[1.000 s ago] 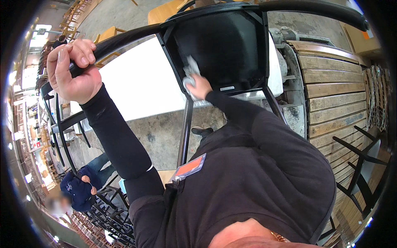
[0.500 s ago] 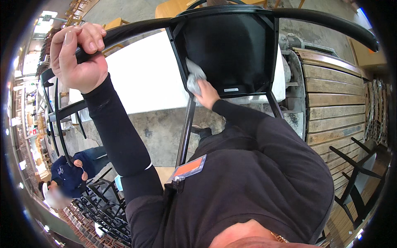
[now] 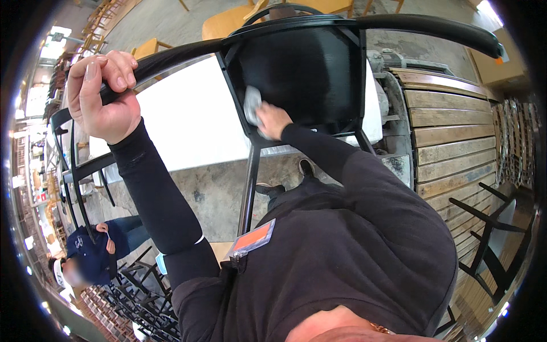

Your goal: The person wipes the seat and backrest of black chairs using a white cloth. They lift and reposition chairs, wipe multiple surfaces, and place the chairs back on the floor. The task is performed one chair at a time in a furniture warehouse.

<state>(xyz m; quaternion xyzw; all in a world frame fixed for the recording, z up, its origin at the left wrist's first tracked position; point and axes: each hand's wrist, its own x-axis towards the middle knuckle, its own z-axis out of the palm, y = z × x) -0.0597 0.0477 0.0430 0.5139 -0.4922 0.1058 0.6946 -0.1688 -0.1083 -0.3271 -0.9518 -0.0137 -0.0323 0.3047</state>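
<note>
A black chair [image 3: 307, 68] lies tipped over a white-covered table, the flat underside of its seat facing me. My left hand [image 3: 105, 97] is closed around the end of the chair's left far leg [image 3: 182, 55]. At the near left corner of the seat, my right hand [image 3: 273, 121] presses a crumpled grey-white cloth [image 3: 251, 104] against the frame edge. The cloth is smeared by motion. My right forearm covers part of the near rim of the seat.
The white tabletop [image 3: 176, 119] lies under the chair. A wooden slatted pallet [image 3: 456, 117] stands to the right, beside a grey motor [image 3: 392, 58]. Other black chairs [image 3: 490, 245] are at the lower right. A person [image 3: 94, 251] holding something thin is at the lower left.
My right hand and the cloth have shifted slightly along the seat's left edge, and the forearm now covers the small label. My left hand keeps its grip; the whole view has shifted a little.
</note>
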